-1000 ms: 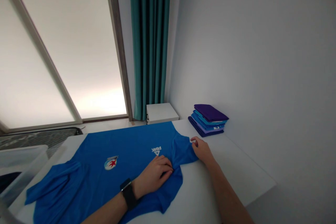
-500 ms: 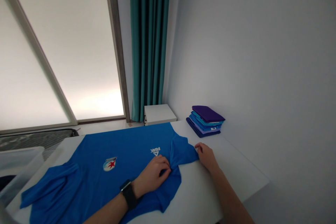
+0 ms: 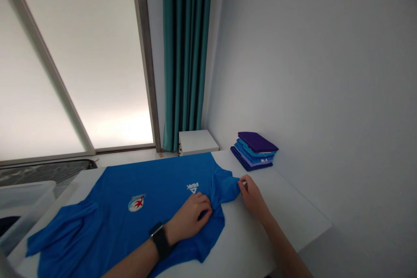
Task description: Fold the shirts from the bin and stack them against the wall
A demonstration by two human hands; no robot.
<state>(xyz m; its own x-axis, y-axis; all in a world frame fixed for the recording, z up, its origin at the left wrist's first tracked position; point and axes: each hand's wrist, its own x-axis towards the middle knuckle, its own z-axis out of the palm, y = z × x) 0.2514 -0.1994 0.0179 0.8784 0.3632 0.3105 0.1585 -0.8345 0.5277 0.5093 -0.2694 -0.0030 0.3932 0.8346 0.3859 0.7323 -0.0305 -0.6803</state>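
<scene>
A blue T-shirt lies spread on the white table, with a round red-and-white emblem and a white PEAK print on its front. My left hand, with a black watch on the wrist, rests on the shirt just below the print. Its fingers are curled, thumb and fingertips closed on the fabric near the bunched shoulder. The edge of the short sleeve on the right is pinched between the thumb and fingers of my right hand. On the left, the other sleeve lies creased and loose.
Folded clothes in purple and blue form a stack at the table's back right, by the wall. A clear plastic bin with dark cloth inside stands at the left. Behind the table are a white cabinet and a green curtain.
My right hand has moved slightly left and up, and now pinches the sleeve edge, which has been drawn in and bunched. The left hand stays in place.
</scene>
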